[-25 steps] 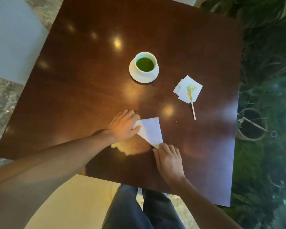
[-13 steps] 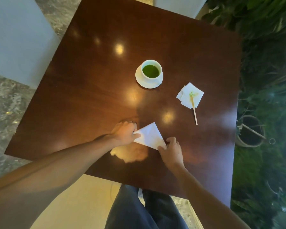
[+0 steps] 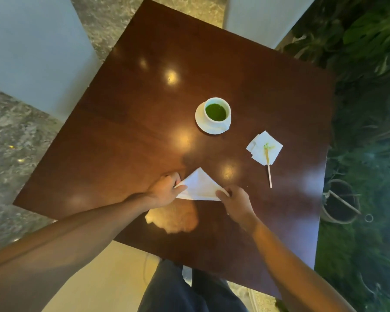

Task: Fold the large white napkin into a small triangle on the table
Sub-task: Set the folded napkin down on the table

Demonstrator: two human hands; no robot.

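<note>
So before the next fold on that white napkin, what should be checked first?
1. Napkin forms a triangle: ok.
2. Left hand pins its left corner: ok.
3. Right hand pins its right corner: ok.
4. Edges line up exactly: cannot tell.
5. Cup of green drink stands apart from the napkin: ok.
6. Wooden stick lies clear of the hands: ok.
</note>
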